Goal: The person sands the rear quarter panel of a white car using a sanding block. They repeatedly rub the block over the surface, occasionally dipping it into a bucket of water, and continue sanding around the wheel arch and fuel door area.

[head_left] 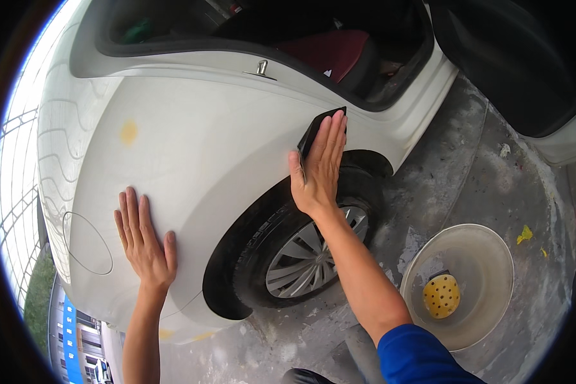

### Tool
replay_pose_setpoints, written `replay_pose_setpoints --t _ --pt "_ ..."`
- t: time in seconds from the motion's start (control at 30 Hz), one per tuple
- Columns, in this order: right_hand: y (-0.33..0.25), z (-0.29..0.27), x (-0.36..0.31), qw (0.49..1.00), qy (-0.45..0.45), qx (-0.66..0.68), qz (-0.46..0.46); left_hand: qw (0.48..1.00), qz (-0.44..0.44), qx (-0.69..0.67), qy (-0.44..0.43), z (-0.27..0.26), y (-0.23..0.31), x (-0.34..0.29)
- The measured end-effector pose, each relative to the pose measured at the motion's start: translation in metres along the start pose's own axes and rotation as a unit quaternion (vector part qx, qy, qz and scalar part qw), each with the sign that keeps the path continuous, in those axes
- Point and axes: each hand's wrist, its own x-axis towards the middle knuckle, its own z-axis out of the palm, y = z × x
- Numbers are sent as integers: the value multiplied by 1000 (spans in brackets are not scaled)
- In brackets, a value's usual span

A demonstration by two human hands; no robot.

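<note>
The white car's rear side panel (166, 121) stretches across the view, with a dull yellowish patch (129, 132) on its upper left. My left hand (145, 240) lies flat on the panel, fingers stretched upward and thumb apart, near the round outline of the fuel flap (88, 243). Above the rear wheel (301, 262), by the edge of the wheel arch, my right hand (321, 160) presses a dark sheet of sandpaper (313, 131) against the panel. Its thumb lies along the near side of the sheet, and the fingers cover much of it.
On the stained floor (441, 173) at lower right stands a round pale bucket (486, 307), holding a yellow disc with holes (441, 296). An open car door (512, 77) juts out at upper right. Yellow scraps (525, 234) lie beyond the bucket.
</note>
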Motion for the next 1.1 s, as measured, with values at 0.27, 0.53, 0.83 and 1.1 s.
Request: replay_pose_setpoints --t 0.27,0.53,0.83,1.1 --pt "-56 35 -84 986 -116 26 -121 1000 0 -3 -11 3 0 -3" --pt "-73 15 -24 997 35 71 -13 1000 3 -7 -1 3 1 2" --pt "54 -50 -2 967 -69 -29 -243 1000 -4 -6 -3 1 0 -2" --pt "-8 -24 40 908 -100 17 -405 1000 6 -9 -10 4 -2 -4"
